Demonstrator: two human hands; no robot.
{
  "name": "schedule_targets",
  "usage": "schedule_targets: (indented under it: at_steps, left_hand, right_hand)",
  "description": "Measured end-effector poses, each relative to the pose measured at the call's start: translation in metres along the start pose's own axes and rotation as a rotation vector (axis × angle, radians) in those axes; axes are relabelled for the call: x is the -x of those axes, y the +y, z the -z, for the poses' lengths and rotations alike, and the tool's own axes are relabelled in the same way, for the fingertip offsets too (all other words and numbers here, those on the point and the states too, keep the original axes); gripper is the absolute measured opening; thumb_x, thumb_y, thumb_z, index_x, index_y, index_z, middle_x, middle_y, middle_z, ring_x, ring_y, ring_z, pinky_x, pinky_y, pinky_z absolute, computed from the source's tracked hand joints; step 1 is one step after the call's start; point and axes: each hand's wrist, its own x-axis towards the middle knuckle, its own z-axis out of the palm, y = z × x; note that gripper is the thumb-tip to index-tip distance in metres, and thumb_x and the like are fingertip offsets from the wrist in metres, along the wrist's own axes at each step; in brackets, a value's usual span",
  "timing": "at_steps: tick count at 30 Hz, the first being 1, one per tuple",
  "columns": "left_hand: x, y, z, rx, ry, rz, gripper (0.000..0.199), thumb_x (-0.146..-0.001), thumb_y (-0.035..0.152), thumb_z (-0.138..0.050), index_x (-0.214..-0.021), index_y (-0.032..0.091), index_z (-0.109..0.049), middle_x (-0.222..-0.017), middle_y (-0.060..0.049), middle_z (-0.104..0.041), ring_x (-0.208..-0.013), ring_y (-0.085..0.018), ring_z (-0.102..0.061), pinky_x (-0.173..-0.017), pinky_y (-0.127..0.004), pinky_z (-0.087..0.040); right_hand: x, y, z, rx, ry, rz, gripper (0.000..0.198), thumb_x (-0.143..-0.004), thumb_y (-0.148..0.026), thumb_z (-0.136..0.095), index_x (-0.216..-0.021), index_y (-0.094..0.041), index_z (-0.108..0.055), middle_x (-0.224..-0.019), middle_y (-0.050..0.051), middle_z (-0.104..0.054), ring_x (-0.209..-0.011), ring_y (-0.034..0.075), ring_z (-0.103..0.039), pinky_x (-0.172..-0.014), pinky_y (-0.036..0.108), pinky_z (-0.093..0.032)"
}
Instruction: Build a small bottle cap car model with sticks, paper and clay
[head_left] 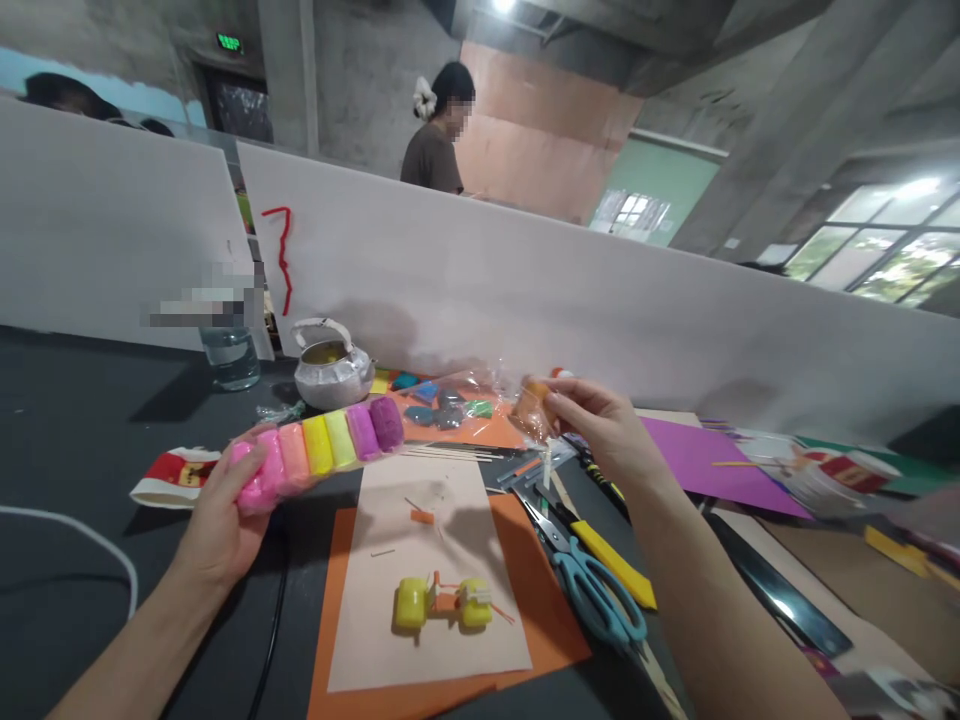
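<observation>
My left hand [225, 500] is wrapped round a clear-wrapped row of soft modelling clay blocks [319, 447], running from pink through orange and yellow to purple. In a pinch, my right hand [600, 420] holds a crinkled clear plastic bag with an orange-brown lump of clay [531, 405] in it. Below and between the hands, a white sheet [435, 660] lies on orange paper [551, 625]. On the sheet rests a small model with two yellow rounded ends [411, 603] joined by an orange middle. Near my right forearm lie blue-handled scissors [600, 600].
A yellow utility knife [611, 560] lies beside the scissors. Behind are a silver teapot [334, 370], a water jar [231, 355] and wrapped clay pieces [450, 405]. A white partition [525, 280] bounds the table. Purple card [705, 465] and a black slab [780, 585] lie right; another person [439, 140] is beyond.
</observation>
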Motion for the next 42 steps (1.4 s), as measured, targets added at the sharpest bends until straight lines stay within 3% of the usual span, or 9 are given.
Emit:
schedule_targets:
  at_steps: [3, 11, 17, 23, 27, 30, 38, 42]
  left_hand:
    - [0.002, -0.001, 0.0, -0.013, -0.024, 0.017, 0.041, -0.061, 0.031, -0.09, -0.097, 0.022, -0.074, -0.091, 0.002, -0.076, -0.077, -0.013, -0.07, -0.064, -0.017, -0.058]
    - [0.003, -0.002, -0.001, -0.013, -0.024, -0.025, 0.045, -0.057, 0.035, -0.092, -0.097, 0.022, -0.075, -0.089, 0.002, -0.075, -0.074, -0.012, -0.068, -0.064, -0.017, -0.058]
    - [0.002, -0.001, 0.0, -0.015, -0.016, -0.062, 0.047, -0.059, 0.034, -0.091, -0.101, 0.022, -0.074, -0.091, 0.002, -0.074, -0.072, -0.012, -0.067, -0.062, -0.017, -0.056]
    - [0.003, -0.002, -0.001, -0.021, -0.022, -0.057, 0.042, -0.061, 0.033, -0.09, -0.098, 0.022, -0.074, -0.09, 0.001, -0.075, -0.072, -0.012, -0.067, -0.062, -0.017, -0.057]
    - [0.003, -0.001, -0.001, -0.028, -0.014, -0.067, 0.034, -0.062, 0.032, -0.09, -0.092, 0.025, -0.075, -0.088, 0.002, -0.075, -0.072, -0.013, -0.066, -0.06, -0.018, -0.057]
    - [0.002, 0.001, -0.001, -0.031, -0.006, -0.077, 0.041, -0.058, 0.03, -0.091, -0.095, 0.024, -0.074, -0.09, 0.002, -0.074, -0.071, -0.012, -0.066, -0.059, -0.017, -0.056]
    - [0.001, 0.0, -0.001, -0.011, -0.001, -0.047, 0.045, -0.058, 0.031, -0.091, -0.099, 0.02, -0.073, -0.091, 0.0, -0.075, -0.075, -0.013, -0.068, -0.062, -0.016, -0.056]
    - [0.0, 0.002, -0.004, 0.046, 0.051, -0.029, 0.031, -0.067, 0.024, -0.083, -0.095, 0.018, -0.073, -0.088, 0.0, -0.075, -0.076, -0.013, -0.069, -0.067, -0.018, -0.059]
  right_hand:
    - [0.002, -0.006, -0.003, 0.044, -0.048, -0.016, 0.033, -0.069, -0.042, -0.085, -0.088, -0.017, -0.078, -0.067, 0.0, -0.066, -0.055, 0.009, -0.053, -0.055, 0.025, -0.046]
    - [0.004, 0.003, -0.013, -0.009, 0.086, -0.006, 0.044, -0.063, -0.051, -0.085, -0.091, -0.021, -0.069, -0.078, 0.0, -0.069, -0.061, 0.011, -0.06, -0.06, 0.026, -0.052]
    - [0.009, 0.002, -0.02, 0.02, -0.01, -0.117, 0.043, -0.059, -0.048, -0.088, -0.082, -0.016, -0.073, -0.066, 0.0, -0.065, -0.052, 0.011, -0.056, -0.051, 0.025, -0.049]
    - [0.005, 0.008, -0.021, -0.033, 0.107, -0.044, 0.043, -0.063, -0.05, -0.085, -0.089, -0.02, -0.069, -0.076, 0.0, -0.068, -0.061, 0.012, -0.062, -0.06, 0.027, -0.052]
    - [0.003, 0.012, -0.022, -0.043, 0.159, -0.018, 0.041, -0.064, -0.049, -0.085, -0.087, -0.02, -0.067, -0.074, -0.001, -0.066, -0.057, 0.011, -0.059, -0.057, 0.026, -0.052]
    - [0.003, 0.011, -0.02, -0.034, 0.155, -0.026, 0.041, -0.06, -0.048, -0.087, -0.083, -0.018, -0.068, -0.072, -0.001, -0.065, -0.052, 0.01, -0.057, -0.054, 0.027, -0.052]
    - [0.001, 0.012, -0.015, -0.006, 0.221, 0.046, 0.038, -0.069, -0.048, -0.082, -0.091, -0.02, -0.069, -0.088, 0.001, -0.068, -0.06, 0.009, -0.058, -0.061, 0.026, -0.054]
    - [0.002, 0.018, -0.005, 0.073, 0.158, -0.002, 0.042, -0.074, -0.051, -0.077, -0.102, -0.021, -0.069, -0.087, 0.002, -0.068, -0.064, 0.011, -0.059, -0.064, 0.027, -0.054]
